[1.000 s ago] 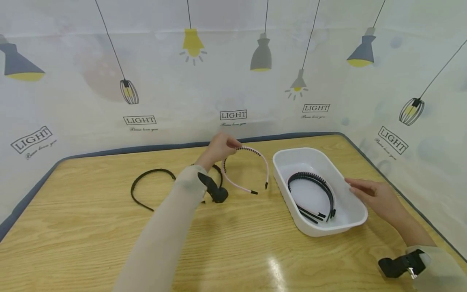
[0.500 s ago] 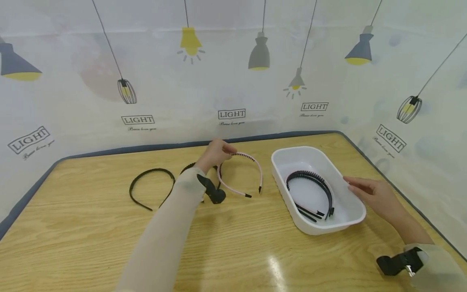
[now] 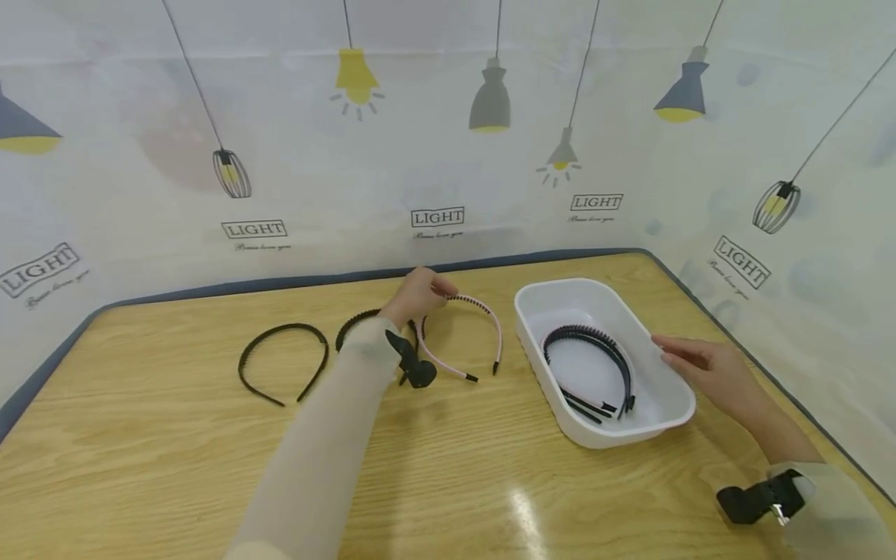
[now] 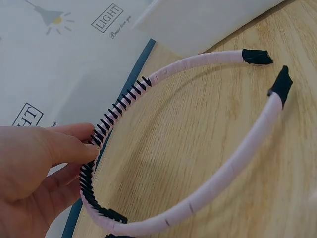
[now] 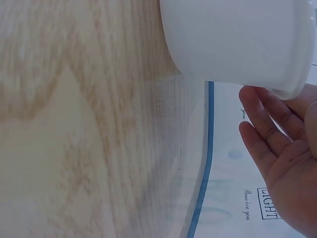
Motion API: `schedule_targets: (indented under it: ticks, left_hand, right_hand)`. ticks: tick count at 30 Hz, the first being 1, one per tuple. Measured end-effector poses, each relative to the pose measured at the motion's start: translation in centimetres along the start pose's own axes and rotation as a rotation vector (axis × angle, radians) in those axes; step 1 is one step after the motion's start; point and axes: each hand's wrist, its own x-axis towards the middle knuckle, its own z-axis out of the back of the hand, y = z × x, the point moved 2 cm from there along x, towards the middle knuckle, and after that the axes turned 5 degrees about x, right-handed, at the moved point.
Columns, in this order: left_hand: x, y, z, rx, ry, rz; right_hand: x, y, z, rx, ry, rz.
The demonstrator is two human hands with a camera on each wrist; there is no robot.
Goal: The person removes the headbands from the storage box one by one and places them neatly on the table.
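My left hand (image 3: 420, 295) pinches a thin pink headband (image 4: 225, 173) at the top of its arch, where black comb teeth line the inside. The band's two black-tipped ends point toward the near right, low over the table. Just left of it lies a black headband (image 3: 357, 319), partly hidden by my left wrist. Another black headband (image 3: 283, 330) lies farther left. My right hand (image 3: 717, 377) holds the right rim of a white plastic tub (image 3: 672, 381), its fingers along the outside in the right wrist view. Several headbands (image 3: 595, 336), mostly black, lie together in the tub.
The wooden table (image 3: 448, 482) has a dark blue edge (image 3: 308, 281) at the back and sides. Behind it hangs a pale sheet (image 3: 294, 101) printed with lamps. Each wrist carries a black camera mount, such as the right one (image 3: 759, 498).
My left hand has lowered the pink headband a little and drawn it slightly left, away from the tub. My right hand has stayed at the tub's rim. The head view has shifted slightly.
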Motion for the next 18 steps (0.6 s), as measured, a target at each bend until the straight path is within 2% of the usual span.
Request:
schedule_targets:
  ticks: [9, 18]
  left_hand:
    - [0.8, -0.2, -0.7, 0.007, 0.002, -0.026]
    - [1.3, 0.1, -1.6, 0.006, -0.006, -0.006]
  right_hand:
    - [0.0, 0.0, 0.0, -0.005, 0.010, -0.026]
    - [-0.1, 0.2, 0.0, 0.019, 0.016, -0.036]
